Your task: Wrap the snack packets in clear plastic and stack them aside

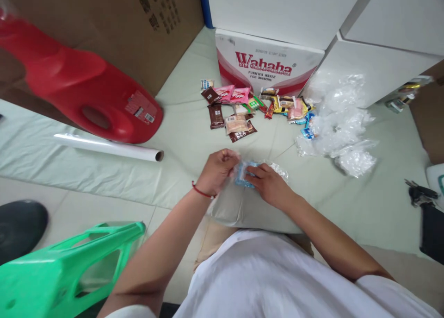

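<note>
My left hand (218,170), with a red cord at the wrist, has its thumb and fingers pinched on the edge of a clear plastic bag. A blue snack packet (243,179) lies at the table's near edge, apparently inside that clear plastic. My right hand (272,184) grips the packet from the right, fingers bent over it. Crinkled clear plastic (280,171) shows just behind the right hand. Beyond both hands lie several wrapped snacks, among them a brown packet (216,116), a pink packet (240,95) and a beige one (236,124).
A pile of clear plastic bags (342,128) sits to the right of the snacks. Behind stands a Wahaha carton (267,65). On the left are a red jug (86,86), a white roll (107,146) and a green stool (65,267). Keys (420,193) lie far right.
</note>
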A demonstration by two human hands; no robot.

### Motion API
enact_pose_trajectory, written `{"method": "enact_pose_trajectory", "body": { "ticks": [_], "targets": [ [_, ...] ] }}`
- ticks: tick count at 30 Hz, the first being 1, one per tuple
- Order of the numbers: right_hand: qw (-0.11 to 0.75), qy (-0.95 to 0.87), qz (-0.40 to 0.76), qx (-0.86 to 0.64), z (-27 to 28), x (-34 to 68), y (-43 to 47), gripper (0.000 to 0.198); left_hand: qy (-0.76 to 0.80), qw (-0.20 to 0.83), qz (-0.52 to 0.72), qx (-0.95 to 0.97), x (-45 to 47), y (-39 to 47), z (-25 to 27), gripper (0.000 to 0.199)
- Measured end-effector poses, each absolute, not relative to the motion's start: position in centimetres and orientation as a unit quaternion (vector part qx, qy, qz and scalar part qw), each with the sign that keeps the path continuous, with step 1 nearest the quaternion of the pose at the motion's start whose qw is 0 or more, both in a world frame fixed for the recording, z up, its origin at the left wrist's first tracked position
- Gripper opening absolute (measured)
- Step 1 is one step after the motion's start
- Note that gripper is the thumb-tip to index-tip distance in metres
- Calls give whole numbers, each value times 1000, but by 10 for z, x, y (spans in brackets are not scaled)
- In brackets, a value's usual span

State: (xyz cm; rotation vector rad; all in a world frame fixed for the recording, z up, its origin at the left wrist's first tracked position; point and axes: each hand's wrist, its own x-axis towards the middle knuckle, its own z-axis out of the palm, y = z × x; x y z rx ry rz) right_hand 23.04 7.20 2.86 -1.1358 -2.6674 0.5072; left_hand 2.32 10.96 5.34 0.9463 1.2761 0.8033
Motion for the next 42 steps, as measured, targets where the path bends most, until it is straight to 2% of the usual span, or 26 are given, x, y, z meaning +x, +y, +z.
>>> {"method": "enact_pose_trajectory", "body": {
  "ticks": [3, 6, 9, 11, 13, 16, 18, 21, 25, 30, 33, 39, 42],
  "targets": [
    [136, -877, 241, -393, 32, 235, 77, 29, 527, 644, 318, 454, 55, 101, 51, 21],
    [205, -816, 380, -385, 36, 252, 82, 27, 548, 604, 309, 490, 68, 96, 37, 26],
    [307, -678, 473, -471, 37, 278, 87, 31, 549, 499, 285, 607, 67, 89, 22, 32],
    [356, -604, 426, -572, 35, 292, 90, 36, 531, 379, 243, 718, 68, 81, 16, 36],
    [338, -601, 360, -629, 32, 301, 91, 43, 523, 277, 189, 783, 74, 71, 13, 40],
    [215, -672, 339, -622, 29, 303, 85, 51, 525, 188, 133, 819, 89, 54, 10, 45],
    [151, -704, 339, -606, 30, 303, 77, 42, 519, 141, 120, 834, 95, 45, 9, 49],
    [134, -720, 325, -598, 33, 303, 65, 16, 507, 90, 109, 851, 94, 38, 6, 51],
    [204, -694, 353, -594, 38, 304, 54, 11, 495, 77, 118, 858, 86, 35, 5, 52],
    [266, -513, 545, -608, 42, 290, 49, 19, 497, 73, 119, 856, 89, 34, 4, 50],
    [335, -406, 597, -606, 42, 271, 52, 27, 509, 89, 129, 847, 92, 36, 1, 49],
    [446, -304, 636, -551, 32, 231, 73, 42, 496, 242, 227, 803, 83, 43, 0, 38],
    [471, -328, 622, -532, 23, 224, 79, 51, 469, 300, 273, 784, 70, 45, 7, 44]
  ]
}}
